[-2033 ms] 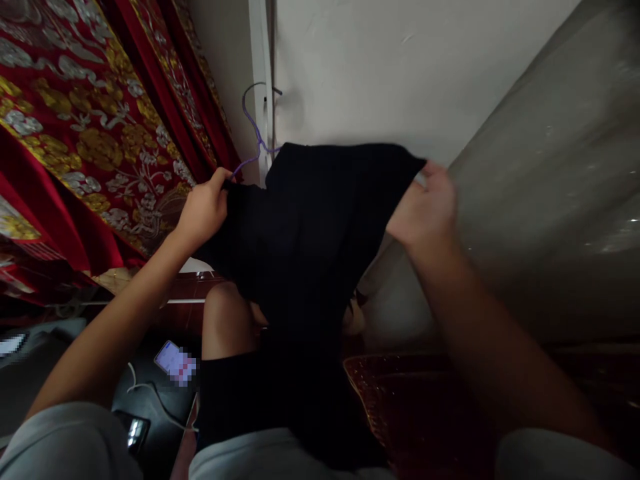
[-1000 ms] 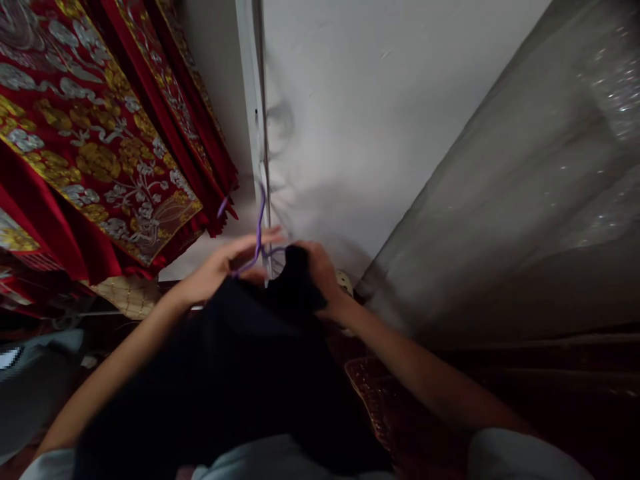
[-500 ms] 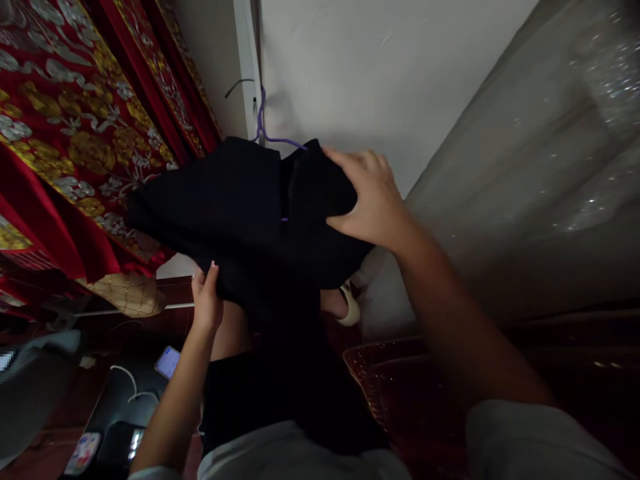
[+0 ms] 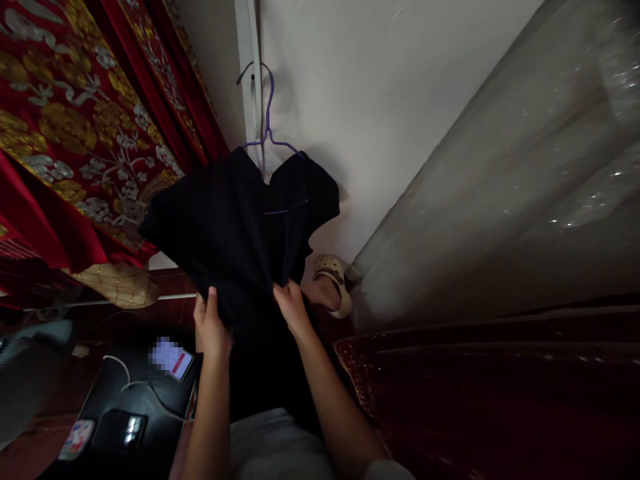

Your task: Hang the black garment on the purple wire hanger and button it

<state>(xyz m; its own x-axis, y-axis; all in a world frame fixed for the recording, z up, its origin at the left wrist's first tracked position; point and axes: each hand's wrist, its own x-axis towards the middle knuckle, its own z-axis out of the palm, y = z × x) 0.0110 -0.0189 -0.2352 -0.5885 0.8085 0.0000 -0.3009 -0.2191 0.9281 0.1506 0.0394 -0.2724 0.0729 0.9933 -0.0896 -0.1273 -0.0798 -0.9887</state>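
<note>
The black shirt [image 4: 215, 227] hung on a purple hanger [image 4: 269, 127] before the pale wall [image 4: 360, 87]. The left hand [image 4: 213, 327], half curled, held its side, thumb on top; the right hand [image 4: 290, 307] pinched its front, fingers closed. Beyond lay a lit phone [image 4: 181, 366] on the desk [image 4: 155, 440], below the red cloth [image 4: 75, 120].

The person's bare right hand [image 4: 291, 307] has left the shoulder of the black cloth garment [image 4: 220, 233], and its grip now pinches the fabric lower down, near the bare left hand [image 4: 214, 330]. The released shoulder droops from the thin purple hanger [image 4: 269, 123], and more of the cream perforated clog [image 4: 331, 267] shows.
</note>
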